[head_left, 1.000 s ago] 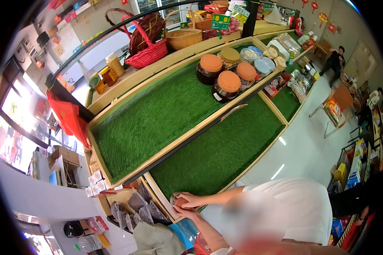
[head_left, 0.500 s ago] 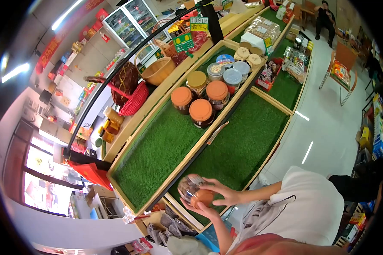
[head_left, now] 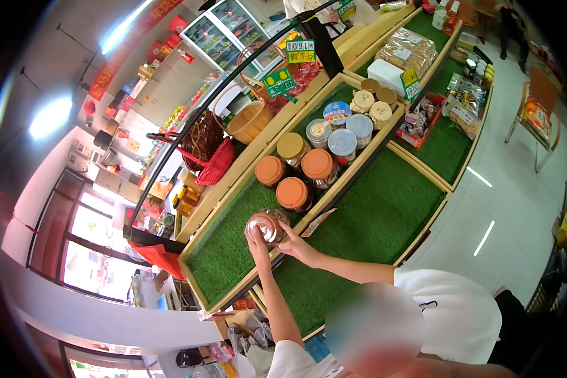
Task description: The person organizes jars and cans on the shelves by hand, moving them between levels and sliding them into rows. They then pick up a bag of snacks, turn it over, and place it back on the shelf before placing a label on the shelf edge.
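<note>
The left hand (head_left: 257, 247) is clamped on the left side of a clear jar (head_left: 268, 222) with an orange-brown lid, over the upper tray's green turf (head_left: 222, 253); contact beneath is hidden. The right hand (head_left: 298, 247) clasps its right side, near three orange-lidded jars (head_left: 293, 193).

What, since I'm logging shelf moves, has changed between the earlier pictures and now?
The held jar rose from a corner of the lower tray to over the upper tray, near the orange-lidded jars. The left hand and right hand kept hold of it. Those jars stayed put.
</note>
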Motion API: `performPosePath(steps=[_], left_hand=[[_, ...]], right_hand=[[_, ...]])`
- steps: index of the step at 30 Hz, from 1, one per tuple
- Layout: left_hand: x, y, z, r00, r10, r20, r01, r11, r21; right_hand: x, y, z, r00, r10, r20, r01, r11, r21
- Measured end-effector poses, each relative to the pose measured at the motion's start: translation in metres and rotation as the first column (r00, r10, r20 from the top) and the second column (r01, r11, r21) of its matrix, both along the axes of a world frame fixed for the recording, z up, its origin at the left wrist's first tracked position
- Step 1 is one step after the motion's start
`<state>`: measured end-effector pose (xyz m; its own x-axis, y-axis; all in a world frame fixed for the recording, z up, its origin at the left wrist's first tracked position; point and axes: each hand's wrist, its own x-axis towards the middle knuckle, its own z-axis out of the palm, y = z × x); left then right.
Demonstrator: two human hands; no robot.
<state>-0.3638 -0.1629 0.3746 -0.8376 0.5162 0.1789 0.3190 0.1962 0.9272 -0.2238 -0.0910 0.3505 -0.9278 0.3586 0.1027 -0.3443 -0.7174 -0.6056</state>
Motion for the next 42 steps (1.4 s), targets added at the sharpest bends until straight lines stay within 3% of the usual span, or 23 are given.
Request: performPosePath(steps=[3,8,9,10,12,13,15,18,19,21,24,27,28,31,42], left_hand=[[-0.018,0.015,-0.008,0.993,-0.08,0.091,0.075,0.995,0.066],[-0.02,0.032,-0.012,0.982,-0.021,0.189,0.028,0.999,-0.036],[-0.02,0.033,-0.012,0.983,-0.01,0.182,0.016,0.999,-0.03],[-0.018,0.034,-0.013,0.984,0.003,0.18,0.001,1.0,-0.025],[-0.017,0.034,-0.019,0.983,0.022,0.183,-0.022,1.0,-0.002],[-0.021,0.033,-0.027,0.982,0.013,0.19,-0.02,0.999,0.034],[-0.031,0.027,-0.044,0.98,-0.001,0.201,-0.021,0.994,0.106],[-0.041,0.0,-0.038,0.972,-0.039,-0.232,-0.056,0.919,-0.39],[-0.04,-0.005,-0.036,0.897,-0.067,-0.438,-0.109,0.925,-0.364],[-0.043,-0.019,-0.031,0.875,-0.074,-0.479,-0.16,0.89,-0.428],[-0.04,-0.03,-0.054,0.84,-0.072,-0.537,-0.3,0.763,-0.572],[-0.039,-0.024,-0.058,0.799,-0.04,-0.6,-0.401,0.709,-0.58],[-0.039,-0.023,-0.059,0.794,0.028,-0.608,-0.41,0.762,-0.501],[-0.045,-0.025,-0.06,0.812,-0.024,-0.583,-0.333,0.801,-0.497],[-0.055,-0.025,-0.063,0.868,-0.042,-0.495,-0.302,0.746,-0.593]], right_hand=[[-0.006,0.019,-0.011,0.999,0.041,-0.013,-0.04,0.997,0.06],[0.009,0.053,-0.021,0.981,0.133,0.143,-0.165,0.958,0.234],[0.006,0.055,-0.026,0.991,-0.037,0.13,-0.029,0.881,0.472],[0.002,0.054,-0.033,0.978,-0.192,0.076,0.09,0.73,0.677],[0.009,0.054,-0.028,0.898,-0.428,-0.103,0.249,0.3,0.921],[0.013,0.055,-0.018,0.908,-0.407,-0.103,0.261,0.358,0.897],[0.006,0.059,-0.003,0.842,-0.454,-0.291,0.387,0.134,0.912],[-0.009,0.071,0.004,0.772,-0.447,-0.452,0.489,-0.037,0.871],[-0.013,0.075,0.0,0.79,-0.436,-0.431,0.458,-0.048,0.888],[-0.012,0.075,-0.009,0.74,-0.443,-0.506,0.461,-0.214,0.861],[-0.017,0.09,-0.027,0.67,-0.351,-0.654,0.585,-0.292,0.757],[-0.019,0.104,-0.052,0.837,-0.118,-0.534,0.456,-0.39,0.8],[-0.019,0.102,-0.053,0.777,-0.144,-0.613,0.512,-0.423,0.748],[-0.024,0.103,-0.055,0.757,-0.149,-0.636,0.525,-0.442,0.728],[-0.029,0.097,-0.055,0.72,-0.191,-0.667,0.506,-0.513,0.693]])
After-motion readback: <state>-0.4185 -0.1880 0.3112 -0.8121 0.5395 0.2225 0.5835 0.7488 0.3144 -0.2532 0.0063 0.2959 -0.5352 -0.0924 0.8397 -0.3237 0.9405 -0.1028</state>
